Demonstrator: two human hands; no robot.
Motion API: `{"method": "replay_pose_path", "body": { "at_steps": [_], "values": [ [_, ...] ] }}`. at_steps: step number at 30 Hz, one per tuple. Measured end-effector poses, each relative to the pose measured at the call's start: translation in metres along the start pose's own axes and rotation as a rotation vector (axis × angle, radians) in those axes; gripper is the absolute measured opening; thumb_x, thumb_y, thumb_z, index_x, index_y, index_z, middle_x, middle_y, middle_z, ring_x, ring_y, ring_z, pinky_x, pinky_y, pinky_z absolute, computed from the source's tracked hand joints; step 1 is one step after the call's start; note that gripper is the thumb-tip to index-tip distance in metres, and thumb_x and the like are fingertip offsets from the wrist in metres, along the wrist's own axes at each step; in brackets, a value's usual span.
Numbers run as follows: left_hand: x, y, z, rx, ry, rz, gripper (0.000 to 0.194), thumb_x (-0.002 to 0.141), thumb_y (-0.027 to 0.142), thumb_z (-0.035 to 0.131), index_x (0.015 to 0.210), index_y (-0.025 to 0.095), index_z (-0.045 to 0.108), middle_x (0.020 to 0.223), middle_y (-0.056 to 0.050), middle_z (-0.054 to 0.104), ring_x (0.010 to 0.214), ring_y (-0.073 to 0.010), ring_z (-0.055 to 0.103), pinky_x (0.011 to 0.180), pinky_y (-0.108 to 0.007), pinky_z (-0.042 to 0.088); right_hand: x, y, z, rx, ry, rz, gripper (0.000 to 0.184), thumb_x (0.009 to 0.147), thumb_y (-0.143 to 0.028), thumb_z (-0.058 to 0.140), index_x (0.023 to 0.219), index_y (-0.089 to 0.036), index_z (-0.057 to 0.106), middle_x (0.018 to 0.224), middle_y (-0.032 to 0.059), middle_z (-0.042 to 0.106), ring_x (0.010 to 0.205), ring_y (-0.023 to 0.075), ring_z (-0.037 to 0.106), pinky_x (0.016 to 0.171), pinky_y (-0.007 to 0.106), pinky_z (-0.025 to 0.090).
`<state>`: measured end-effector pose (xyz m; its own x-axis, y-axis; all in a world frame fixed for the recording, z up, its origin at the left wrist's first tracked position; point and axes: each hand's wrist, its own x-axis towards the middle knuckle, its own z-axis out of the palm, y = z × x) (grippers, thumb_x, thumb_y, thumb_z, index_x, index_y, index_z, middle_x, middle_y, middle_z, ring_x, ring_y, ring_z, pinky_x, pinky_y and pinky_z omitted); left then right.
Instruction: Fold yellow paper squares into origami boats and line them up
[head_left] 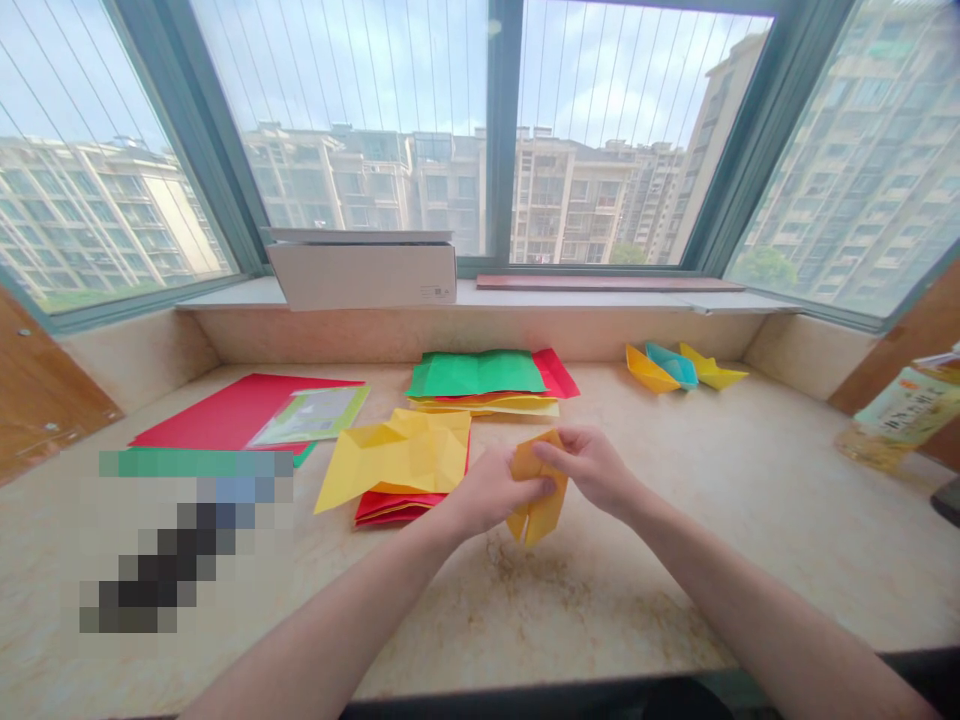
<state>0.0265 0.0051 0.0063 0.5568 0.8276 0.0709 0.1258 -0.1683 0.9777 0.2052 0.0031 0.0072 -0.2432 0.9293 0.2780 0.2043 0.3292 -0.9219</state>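
Observation:
Between my two hands, above the marble-patterned counter, is a piece of folded orange-yellow paper (545,508). My left hand (491,492) grips its left side, thumb across the front. My right hand (589,462) pinches the upper right edge with thumb and fingers. The paper hangs upright, with a split showing at its lower end. Just left of my left hand lies a creased yellow sheet (397,450) on top of folded red paper (394,507). Part of that pile is hidden behind my left hand and forearm.
Creased green paper (476,373) tops another pile at the back middle. Several folded paper boats (671,368) stand back right. Red sheets (240,410) and a clear packet (311,415) lie left, near a pixelated patch. A white box (364,272) rests on the sill; a bottle (900,415) stands far right.

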Motion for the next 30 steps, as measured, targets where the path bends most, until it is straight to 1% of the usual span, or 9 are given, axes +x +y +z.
{"method": "replay_pose_path", "body": {
  "at_steps": [4,8,13,17,19,22,25,28,30],
  "values": [
    [0.0,0.003,0.001,-0.095,-0.051,-0.037,0.024,0.073,0.022,0.073,0.096,0.015,0.068,0.084,-0.003,0.069,0.075,-0.0169,0.067,0.067,-0.026,0.051,0.002,-0.001,-0.004,0.1,0.161,0.031,0.039,0.08,-0.053,0.068,0.086,-0.016,0.073,0.081,0.0062,0.074,0.069,0.0193,0.066,0.061,0.029,0.051],
    [0.001,0.005,-0.003,-0.201,-0.028,-0.121,0.031,0.075,0.028,0.075,0.101,0.011,0.068,0.088,-0.007,0.07,0.072,-0.0181,0.07,0.067,-0.029,0.055,0.006,-0.003,-0.012,0.157,0.274,0.054,0.039,0.08,-0.054,0.068,0.09,-0.016,0.071,0.086,0.0077,0.075,0.074,0.0218,0.069,0.064,0.03,0.053],
    [0.003,0.01,-0.009,-0.25,0.088,-0.012,0.034,0.081,0.034,0.073,0.107,0.012,0.069,0.094,-0.008,0.071,0.071,-0.0152,0.069,0.068,-0.028,0.056,0.009,-0.004,-0.019,0.275,0.266,0.055,0.038,0.078,-0.052,0.072,0.095,-0.018,0.068,0.09,0.008,0.075,0.082,0.0234,0.07,0.072,0.032,0.055],
    [0.004,0.013,-0.013,-0.276,0.212,0.046,0.036,0.082,0.037,0.072,0.108,0.012,0.068,0.1,-0.01,0.071,0.074,-0.015,0.068,0.07,-0.028,0.057,0.01,0.0,-0.02,0.288,0.275,0.064,0.038,0.075,-0.049,0.077,0.095,-0.018,0.066,0.086,0.0061,0.074,0.076,0.0204,0.069,0.064,0.029,0.053],
    [0.003,0.014,-0.015,-0.263,0.216,0.061,0.037,0.082,0.038,0.072,0.107,0.012,0.068,0.097,-0.009,0.071,0.073,-0.015,0.068,0.066,-0.025,0.057,0.011,0.003,-0.019,0.276,0.271,0.06,0.037,0.074,-0.048,0.078,0.093,-0.019,0.065,0.085,0.0051,0.073,0.074,0.0189,0.067,0.061,0.027,0.051],
    [0.003,0.015,-0.015,-0.231,0.192,0.063,0.038,0.082,0.041,0.072,0.106,0.012,0.067,0.087,-0.007,0.07,0.063,-0.0128,0.066,0.055,-0.021,0.053,0.011,0.006,-0.018,0.265,0.274,0.045,0.035,0.074,-0.046,0.078,0.093,-0.02,0.063,0.088,0.0049,0.073,0.074,0.018,0.067,0.059,0.026,0.049],
    [0.003,0.014,-0.014,-0.2,0.228,0.048,0.037,0.085,0.043,0.069,0.103,0.011,0.066,0.078,-0.005,0.07,0.053,-0.0117,0.064,0.048,-0.02,0.05,0.012,0.007,-0.017,0.236,0.25,0.03,0.038,0.075,-0.044,0.077,0.102,-0.02,0.064,0.096,0.006,0.074,0.074,0.0175,0.066,0.057,0.026,0.047],
    [0.004,0.012,-0.013,-0.162,0.275,0.053,0.035,0.085,0.042,0.068,0.101,0.011,0.067,0.074,-0.005,0.07,0.052,-0.0126,0.065,0.047,-0.02,0.05,0.012,0.006,-0.019,0.198,0.173,0.027,0.041,0.079,-0.043,0.074,0.112,-0.02,0.065,0.099,0.0067,0.073,0.075,0.0172,0.065,0.057,0.026,0.046],
    [0.004,0.012,-0.014,-0.146,0.288,0.05,0.034,0.085,0.042,0.068,0.099,0.011,0.067,0.071,-0.004,0.07,0.05,-0.0127,0.065,0.045,-0.019,0.049,0.011,0.004,-0.02,0.163,0.098,0.018,0.037,0.082,-0.043,0.071,0.11,-0.019,0.068,0.095,0.0064,0.073,0.073,0.0165,0.064,0.057,0.026,0.045]
  ]
}}
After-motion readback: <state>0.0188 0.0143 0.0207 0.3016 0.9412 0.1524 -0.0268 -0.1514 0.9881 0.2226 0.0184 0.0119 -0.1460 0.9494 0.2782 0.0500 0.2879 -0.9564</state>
